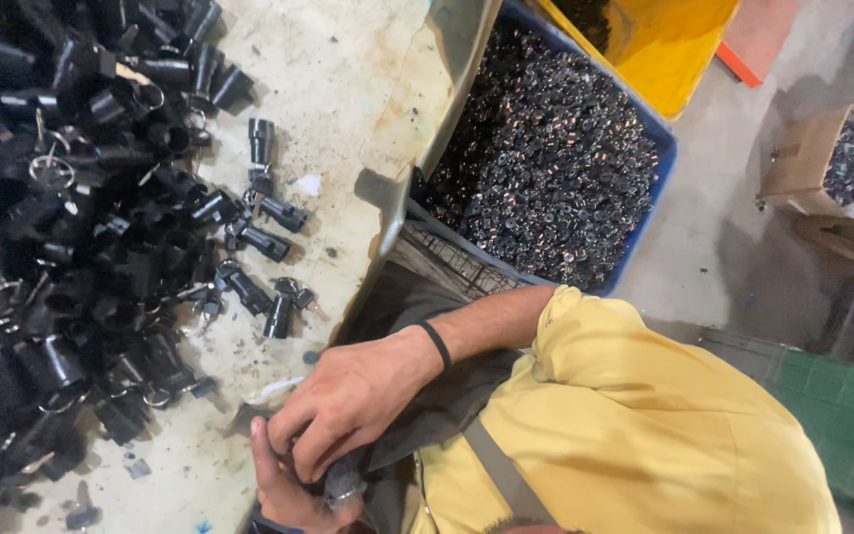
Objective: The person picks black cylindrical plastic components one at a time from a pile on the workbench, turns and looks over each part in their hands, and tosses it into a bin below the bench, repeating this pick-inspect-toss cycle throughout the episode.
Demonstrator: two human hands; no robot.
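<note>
Item: a small dark cylindrical part, gripped between both hands at the lower edge of the view, about 6 o'clock from the worktable's centre. Only its lower end is seen, dull grey-black with a pale metallic rim; the rest is covered by fingers. Its long axis appears to run roughly 12 to 6 o'clock, the visible end turned toward 6, though full length cannot be told.

Right hand: laid over the part from 1 o'clock, fingers curled down and closed around it. A black band is worn on the wrist, and a yellow sleeve is seen behind it.

Left hand: placed beneath, at 7 o'clock of the right hand, fingers curved upward and closed against the part; it is partly cut off by the frame edge.

Worktable: pale, stained surface. A heap of black tubular parts with wire rings is spread over its 9 o'clock side. A few loose ones lie apart from the heap, well clear of the hands.

At 1 o'clock, a blue crate is filled with small shiny metal rings. A yellow bin is set beyond it, touching. A cardboard box of similar pieces stands at 3 o'clock, and a green crate at 4 o'clock.
</note>
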